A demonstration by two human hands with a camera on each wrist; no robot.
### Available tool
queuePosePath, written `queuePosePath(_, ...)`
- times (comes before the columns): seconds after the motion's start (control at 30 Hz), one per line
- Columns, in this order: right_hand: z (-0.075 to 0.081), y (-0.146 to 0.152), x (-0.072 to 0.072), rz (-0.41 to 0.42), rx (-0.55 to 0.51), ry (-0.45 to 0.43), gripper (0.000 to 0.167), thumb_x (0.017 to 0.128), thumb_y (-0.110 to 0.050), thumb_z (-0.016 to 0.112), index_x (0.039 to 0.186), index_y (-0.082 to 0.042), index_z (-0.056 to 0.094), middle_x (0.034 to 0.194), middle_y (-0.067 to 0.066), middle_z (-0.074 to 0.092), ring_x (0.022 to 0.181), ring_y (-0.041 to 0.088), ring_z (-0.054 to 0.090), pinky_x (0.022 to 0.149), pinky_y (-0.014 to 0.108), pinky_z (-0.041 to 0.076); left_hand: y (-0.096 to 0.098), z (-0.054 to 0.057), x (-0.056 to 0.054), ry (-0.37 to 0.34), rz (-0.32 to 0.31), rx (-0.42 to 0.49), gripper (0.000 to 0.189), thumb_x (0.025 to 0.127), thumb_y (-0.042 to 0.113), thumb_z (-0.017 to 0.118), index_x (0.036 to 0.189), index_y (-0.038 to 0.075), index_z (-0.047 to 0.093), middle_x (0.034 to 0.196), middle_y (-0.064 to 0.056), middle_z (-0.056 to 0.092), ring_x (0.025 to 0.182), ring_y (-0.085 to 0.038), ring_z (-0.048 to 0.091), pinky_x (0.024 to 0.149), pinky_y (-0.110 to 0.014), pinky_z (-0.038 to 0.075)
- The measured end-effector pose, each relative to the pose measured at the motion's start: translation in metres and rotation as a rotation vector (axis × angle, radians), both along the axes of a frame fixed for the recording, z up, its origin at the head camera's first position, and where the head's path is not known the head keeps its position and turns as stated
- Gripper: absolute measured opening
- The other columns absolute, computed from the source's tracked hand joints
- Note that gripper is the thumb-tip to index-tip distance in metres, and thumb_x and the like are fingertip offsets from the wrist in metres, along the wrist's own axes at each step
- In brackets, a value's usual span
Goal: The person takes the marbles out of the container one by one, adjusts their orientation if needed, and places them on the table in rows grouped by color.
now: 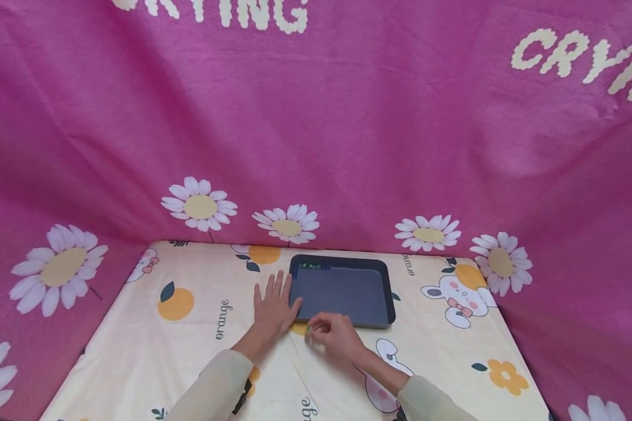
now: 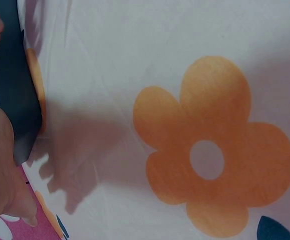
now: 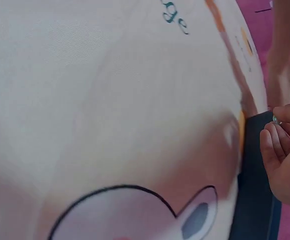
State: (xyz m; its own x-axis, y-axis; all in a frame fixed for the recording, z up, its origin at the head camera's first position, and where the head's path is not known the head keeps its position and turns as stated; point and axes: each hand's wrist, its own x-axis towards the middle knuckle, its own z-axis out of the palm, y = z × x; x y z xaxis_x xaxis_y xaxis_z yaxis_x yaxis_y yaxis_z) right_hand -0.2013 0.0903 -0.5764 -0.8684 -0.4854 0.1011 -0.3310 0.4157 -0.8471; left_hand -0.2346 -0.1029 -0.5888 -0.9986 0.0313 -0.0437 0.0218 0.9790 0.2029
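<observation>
A shallow dark grey baking tray (image 1: pixel 342 295) lies on the table. Inside its back left corner, small green pieces (image 1: pixel 311 266) and blue pieces (image 1: pixel 325 268) form a row along the back wall, with blue ones also at the left wall. My left hand (image 1: pixel 275 307) lies with straight, spread fingers along the tray's left edge, its thumb at the rim. At the front edge my right hand (image 1: pixel 337 334) pinches a small shiny green piece (image 1: pixel 309 329) between thumb and fingertips. That piece (image 3: pixel 276 120) shows at the fingertips in the right wrist view too.
A cream tablecloth (image 1: pixel 189 345) printed with oranges, rabbits and flowers covers the table. Pink fabric (image 1: pixel 347 146) with daisies hangs behind the tray and along both sides.
</observation>
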Motion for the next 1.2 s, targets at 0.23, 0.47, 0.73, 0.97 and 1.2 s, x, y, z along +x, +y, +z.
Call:
queuePosePath(0.23,-0.012,-0.008,0.002,0.030,-0.001,-0.070,0.010,0.085,0.000,0.073,0.092,-0.007,0.073,0.079,-0.006,0.069,0.073,0.006,0.065,0.068,0.023,0.054,-0.001,-0.008,0.000,0.030,-0.006,-0.002,0.076,0.100,0.056,0.043,0.160,0.014,0.024,0.166,-0.011,0.015,0.151,-0.032,0.010,0.117,-0.061,0.003)
queuePosePath(0.47,-0.021,-0.011,0.004,0.032,0.052,-0.052,0.007,0.085,-0.005,0.076,0.090,-0.010,0.073,0.077,-0.008,0.068,0.068,0.002,0.061,0.066,0.021,0.052,-0.002,-0.011,0.001,0.055,-0.010,0.001,0.075,0.100,0.055,0.045,0.159,0.013,0.026,0.165,-0.013,0.018,0.150,-0.034,0.013,0.116,-0.063,0.005)
queuePosePath(0.73,-0.025,-0.011,0.003,0.034,0.071,-0.035,0.008,0.084,-0.006,0.076,0.089,-0.011,0.074,0.074,-0.010,0.068,0.066,0.002,0.061,0.064,0.021,0.051,-0.002,-0.005,0.000,0.024,-0.007,-0.014,0.076,0.100,0.056,0.044,0.160,0.014,0.023,0.165,-0.012,0.015,0.151,-0.033,0.011,0.116,-0.062,0.004)
queuePosePath(0.97,-0.026,-0.011,0.003,0.040,0.077,-0.058,0.009,0.083,-0.004,0.077,0.087,-0.012,0.074,0.073,-0.010,0.067,0.065,0.002,0.061,0.062,0.022,0.051,-0.001,-0.002,0.002,0.017,-0.007,-0.020,0.076,0.100,0.056,0.044,0.160,0.014,0.024,0.165,-0.012,0.016,0.151,-0.033,0.012,0.117,-0.062,0.004)
queuePosePath(1.2,-0.024,-0.012,0.002,0.045,0.081,-0.030,0.010,0.082,-0.004,0.078,0.086,-0.011,0.073,0.073,-0.011,0.066,0.065,0.001,0.059,0.061,0.021,0.051,0.000,-0.004,0.000,0.027,-0.002,-0.010,0.075,0.100,0.055,0.044,0.160,0.014,0.024,0.165,-0.012,0.016,0.151,-0.032,0.011,0.117,-0.062,0.004)
